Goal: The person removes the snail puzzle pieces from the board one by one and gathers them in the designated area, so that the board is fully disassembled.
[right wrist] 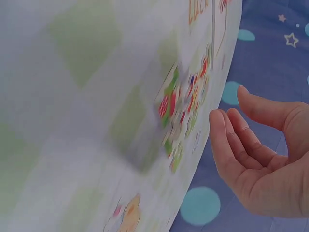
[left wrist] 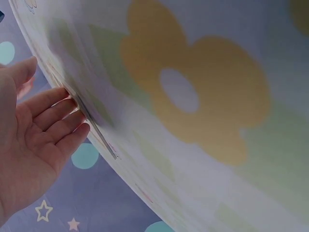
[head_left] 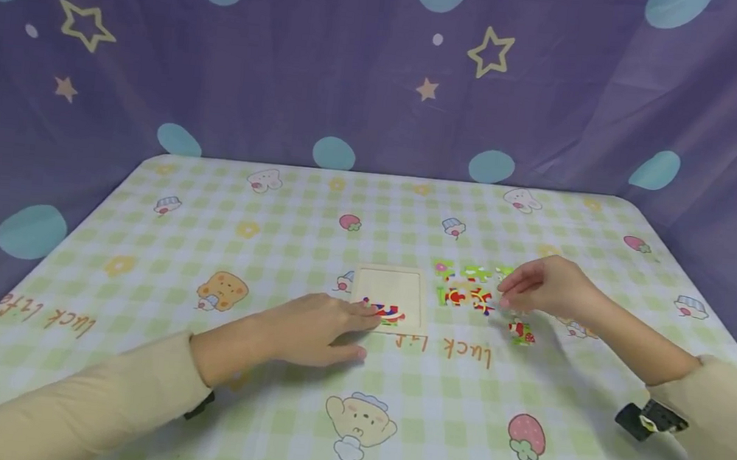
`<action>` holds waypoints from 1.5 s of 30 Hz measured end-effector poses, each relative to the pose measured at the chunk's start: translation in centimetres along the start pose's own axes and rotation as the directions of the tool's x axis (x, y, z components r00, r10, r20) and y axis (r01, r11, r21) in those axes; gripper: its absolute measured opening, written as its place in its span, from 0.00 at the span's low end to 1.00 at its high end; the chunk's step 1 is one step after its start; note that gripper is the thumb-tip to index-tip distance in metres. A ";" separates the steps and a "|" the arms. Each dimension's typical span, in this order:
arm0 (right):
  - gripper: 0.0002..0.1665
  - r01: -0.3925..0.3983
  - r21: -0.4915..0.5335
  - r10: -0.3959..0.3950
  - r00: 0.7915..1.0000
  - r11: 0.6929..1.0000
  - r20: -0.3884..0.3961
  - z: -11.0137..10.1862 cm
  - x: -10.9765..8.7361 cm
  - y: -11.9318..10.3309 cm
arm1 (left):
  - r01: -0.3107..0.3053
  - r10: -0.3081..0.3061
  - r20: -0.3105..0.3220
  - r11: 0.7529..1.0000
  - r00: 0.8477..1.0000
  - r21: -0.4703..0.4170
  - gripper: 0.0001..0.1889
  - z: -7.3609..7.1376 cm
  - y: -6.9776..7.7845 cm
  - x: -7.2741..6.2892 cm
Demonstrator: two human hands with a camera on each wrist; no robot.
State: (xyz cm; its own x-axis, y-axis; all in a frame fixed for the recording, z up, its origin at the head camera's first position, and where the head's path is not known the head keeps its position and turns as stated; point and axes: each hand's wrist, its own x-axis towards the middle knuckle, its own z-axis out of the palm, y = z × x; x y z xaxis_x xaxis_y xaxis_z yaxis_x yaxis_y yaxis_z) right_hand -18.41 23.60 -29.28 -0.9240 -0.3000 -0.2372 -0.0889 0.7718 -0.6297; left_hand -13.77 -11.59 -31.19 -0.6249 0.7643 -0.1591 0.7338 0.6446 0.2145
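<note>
A pale wooden puzzle tray (head_left: 390,280) lies near the table's middle, with a few red, blue and white puzzle pieces (head_left: 390,313) in its lower part. My left hand (head_left: 315,328) rests its fingertips on the tray's lower left side, over those pieces; the left wrist view shows its fingers (left wrist: 58,116) nearly straight against the tray edge. To the right of the tray, several loose colourful puzzle pieces (head_left: 469,297) lie on the cloth. Above their right side hovers my right hand (head_left: 552,288), fingers bent loosely and thumb apart from them, with nothing seen between them in the right wrist view.
One puzzle piece (head_left: 521,331) lies apart, nearer to me than the main group. A checked tablecloth (head_left: 271,413) with printed cartoons covers the table. Behind it hangs a purple curtain (head_left: 330,71) with stars. A dark wrist device (head_left: 650,420) sits under the right sleeve.
</note>
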 end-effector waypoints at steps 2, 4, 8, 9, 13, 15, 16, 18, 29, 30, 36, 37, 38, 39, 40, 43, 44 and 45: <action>0.16 0.021 0.019 -0.021 1.000 1.000 0.011 0.6 0.4 -0.6 | -0.004 0.004 0.001 1.000 1.000 0.000 0.29 0.0 0.0 0.0; 0.15 0.042 0.042 -0.043 0.999 0.998 0.023 1.3 0.9 -1.2 | -0.007 0.007 0.003 1.000 1.000 -0.006 0.29 0.0 0.1 -0.1; 0.15 0.079 0.065 -0.081 0.996 0.995 0.035 2.7 1.9 -2.5 | -0.009 0.009 0.002 1.000 1.000 -0.017 0.29 -0.1 0.0 -0.1; 0.15 0.085 0.068 -0.087 0.995 0.994 0.039 3.0 2.1 -2.9 | -0.009 0.009 0.002 1.000 1.000 -0.017 0.29 -0.1 0.0 -0.1; 0.13 0.119 0.090 -0.124 0.991 0.989 0.059 4.3 2.8 -4.3 | -0.019 0.019 -0.004 1.000 1.000 -0.005 0.29 0.0 -0.1 0.0; 0.12 0.143 0.093 -0.150 0.986 0.985 0.068 4.8 3.2 -4.9 | -0.026 0.026 -0.006 1.000 1.000 -0.004 0.29 0.0 -0.1 0.1; 0.12 0.155 0.096 -0.162 0.984 0.983 0.074 5.1 3.4 -5.2 | -0.028 0.028 -0.006 1.000 1.000 -0.005 0.29 0.0 -0.1 0.1; 0.12 0.179 0.096 -0.187 0.978 0.979 0.089 5.6 3.8 -5.7 | -0.029 0.029 -0.004 1.000 1.000 -0.007 0.29 0.0 -0.1 0.1; 0.10 0.271 -0.016 -0.265 0.949 0.962 0.170 8.2 5.1 -8.2 | -0.030 0.030 0.003 1.000 1.000 0.006 0.29 -0.3 -0.1 0.0; 0.10 0.266 -0.030 -0.258 0.952 0.963 0.167 8.4 5.2 -8.4 | -0.027 0.027 0.005 1.000 1.000 0.006 0.29 -0.4 -0.1 0.1; 0.10 0.292 -0.091 -0.278 0.950 0.952 0.143 9.3 5.3 -9.0 | -0.020 0.020 0.034 1.000 0.999 -0.007 0.30 -0.4 -0.4 0.1; 0.10 0.302 -0.098 -0.288 0.948 0.948 0.138 9.4 5.2 -9.1 | -0.021 0.021 0.041 1.000 0.999 -0.008 0.30 -0.4 -0.5 0.1; 0.10 0.308 -0.105 -0.294 0.947 0.946 0.132 9.4 5.2 -9.1 | -0.022 0.022 0.048 1.000 0.999 -0.012 0.30 -0.5 -0.6 0.1; 0.10 0.314 -0.109 -0.300 0.945 0.943 0.127 9.4 5.3 -9.1 | -0.019 0.020 0.057 1.000 0.998 -0.018 0.30 -0.6 -0.6 0.1; 0.10 0.320 -0.113 -0.306 0.944 0.941 0.123 9.4 5.3 -9.1 | -0.016 0.017 0.065 1.000 0.998 -0.022 0.30 -0.7 -0.7 0.1; 0.10 0.331 -0.122 -0.317 0.941 0.936 0.120 9.3 5.4 -9.1 | -0.006 0.008 0.093 1.000 0.996 -0.014 0.30 -1.1 -0.7 0.1; 0.10 0.332 -0.123 -0.318 0.940 0.935 0.120 9.3 5.5 -9.1 | 0.000 0.001 0.105 1.000 0.994 -0.011 0.29 -1.3 -0.7 0.1; 0.10 0.333 -0.123 -0.319 0.940 0.935 0.123 9.3 5.5 -9.1 | 0.007 -0.006 0.118 1.000 0.993 -0.003 0.29 -1.5 -0.7 0.1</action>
State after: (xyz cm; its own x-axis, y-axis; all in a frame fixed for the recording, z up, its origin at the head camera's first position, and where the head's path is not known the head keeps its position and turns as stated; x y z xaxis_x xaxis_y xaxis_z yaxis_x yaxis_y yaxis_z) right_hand -19.24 9.67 -31.75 -0.7945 -0.5967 -0.1127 -0.4368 0.6905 -0.5766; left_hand -14.77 -11.97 -29.95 -0.5938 0.7568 -0.2730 0.7285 0.6498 0.2167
